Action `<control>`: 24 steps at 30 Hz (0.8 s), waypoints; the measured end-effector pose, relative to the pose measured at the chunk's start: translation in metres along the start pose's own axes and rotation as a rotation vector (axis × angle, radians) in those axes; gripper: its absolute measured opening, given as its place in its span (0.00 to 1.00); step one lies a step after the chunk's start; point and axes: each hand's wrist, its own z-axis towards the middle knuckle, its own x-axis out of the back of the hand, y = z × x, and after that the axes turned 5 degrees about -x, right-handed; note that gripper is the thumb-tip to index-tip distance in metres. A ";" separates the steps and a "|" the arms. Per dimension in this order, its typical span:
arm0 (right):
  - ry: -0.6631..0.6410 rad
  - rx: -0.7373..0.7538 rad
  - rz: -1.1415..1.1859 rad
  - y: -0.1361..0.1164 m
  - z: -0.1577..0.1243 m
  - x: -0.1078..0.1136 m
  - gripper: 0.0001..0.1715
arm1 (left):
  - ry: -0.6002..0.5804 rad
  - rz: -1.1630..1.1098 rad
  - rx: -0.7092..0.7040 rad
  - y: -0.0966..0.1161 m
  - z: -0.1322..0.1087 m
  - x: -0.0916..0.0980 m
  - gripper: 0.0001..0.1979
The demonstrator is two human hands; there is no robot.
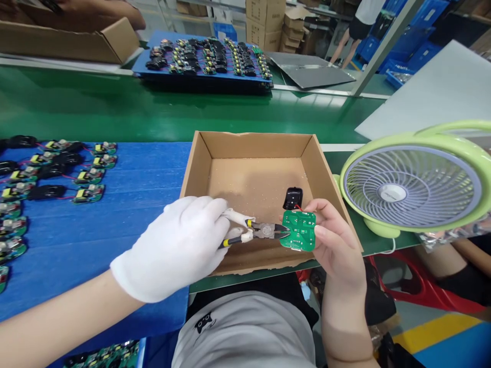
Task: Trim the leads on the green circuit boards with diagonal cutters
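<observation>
A person is working over an open cardboard box (255,145), which is sitting on the green bench (115,110) just beside a blue mat (149,220). The left hand (176,245), in a white glove, is curling its fingers around the handles of a pair of pliers (267,231) (white wrapping is covering part of them). The right hand (337,245), bare, is pinching the right edge of a green circuit board (299,230) between thumb and fingers. That board is hanging above the near part of the box, its flat green face turning toward the viewer. The pliers' tips are lying over its left edge; whether they are biting on anything is too small to tell. A black plastic piece (293,198) is standing out just beyond the board's far edge, with a short red wire (298,207) showing between them.

Farther left, more boards (89,194) with black pieces are lying in rows on the mat. A light green fan (412,189) is standing to the right of the box, and across the bench a blue tray (148,71) is carrying many similar boards.
</observation>
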 end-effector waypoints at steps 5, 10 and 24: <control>0.027 -0.007 -0.042 0.000 0.001 -0.002 0.20 | -0.011 0.007 -0.005 0.000 0.001 -0.001 0.14; 0.027 -0.029 -0.062 -0.001 0.001 -0.002 0.21 | -0.013 0.006 -0.003 0.003 0.004 -0.002 0.13; 0.034 -0.040 -0.078 -0.002 0.001 -0.001 0.22 | 0.026 0.006 -0.031 0.003 0.008 -0.005 0.15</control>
